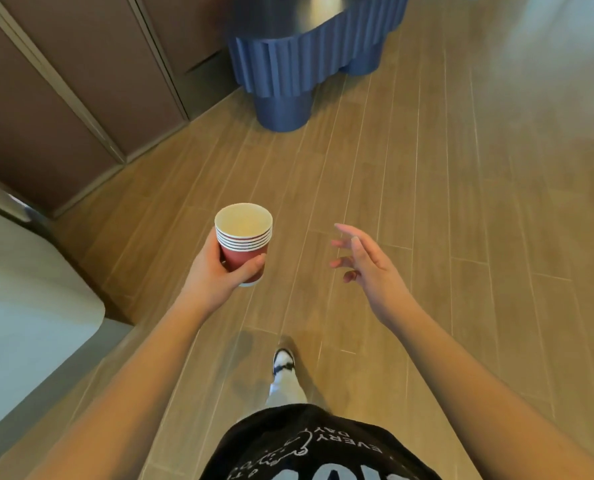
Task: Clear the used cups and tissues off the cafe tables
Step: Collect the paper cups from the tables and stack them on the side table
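One stack of five nested red paper cups (pixel 244 242), white-rimmed with cream insides, sits upright in the left hand (pixel 209 271), which grasps it above the wooden floor (pixel 427 202). The right hand (pixel 365 263) hangs released, fingers spread.

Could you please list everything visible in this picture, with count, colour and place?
paper cups: one nested stack, about five rims showing, red with pale insides, held upright at centre left.
table: one, blue ribbed sides with a shiny top, far centre; top blurred.
floor: wooden planks, brown, across most of the view.
wall panels: dark brown with pale frames, upper left.
pale furniture: one, whitish, left edge; cannot tell what it is.
shoe: one, white and dark, lower centre.
shirt: black with white print, bottom.
left hand: grips the cups.
right hand: fingers spread, holding nothing.
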Tool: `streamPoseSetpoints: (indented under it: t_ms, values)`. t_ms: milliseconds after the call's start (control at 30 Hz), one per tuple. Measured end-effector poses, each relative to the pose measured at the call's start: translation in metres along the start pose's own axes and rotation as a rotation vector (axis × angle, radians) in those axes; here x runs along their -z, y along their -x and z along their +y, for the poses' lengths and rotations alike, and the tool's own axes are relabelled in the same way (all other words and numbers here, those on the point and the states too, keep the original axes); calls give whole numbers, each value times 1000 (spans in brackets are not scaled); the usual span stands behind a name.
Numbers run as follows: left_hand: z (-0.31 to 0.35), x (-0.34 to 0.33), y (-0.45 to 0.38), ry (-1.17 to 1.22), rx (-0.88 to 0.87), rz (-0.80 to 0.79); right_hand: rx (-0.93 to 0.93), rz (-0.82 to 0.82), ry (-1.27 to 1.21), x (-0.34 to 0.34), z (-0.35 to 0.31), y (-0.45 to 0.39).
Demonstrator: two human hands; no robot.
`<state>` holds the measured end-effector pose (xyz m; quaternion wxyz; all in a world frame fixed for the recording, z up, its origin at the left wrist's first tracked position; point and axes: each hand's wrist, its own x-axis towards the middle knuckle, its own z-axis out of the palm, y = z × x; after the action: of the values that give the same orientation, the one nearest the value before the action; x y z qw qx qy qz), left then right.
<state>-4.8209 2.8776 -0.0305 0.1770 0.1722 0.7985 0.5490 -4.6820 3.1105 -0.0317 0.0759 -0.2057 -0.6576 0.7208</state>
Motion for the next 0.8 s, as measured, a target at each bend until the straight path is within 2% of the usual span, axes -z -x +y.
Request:
streamPoseSetpoints:
  t_ms: [267, 433, 800]
  values:
    - [-7, 26, -144, 112, 31, 54, 57, 34, 19, -21, -34, -157]
    - [9, 40, -240, 132, -4, -22, 71, 45, 45, -38, -64, -245]
    - [19, 17, -421, 186, 28, -30, 47, 79, 27, 15, -80, -409]
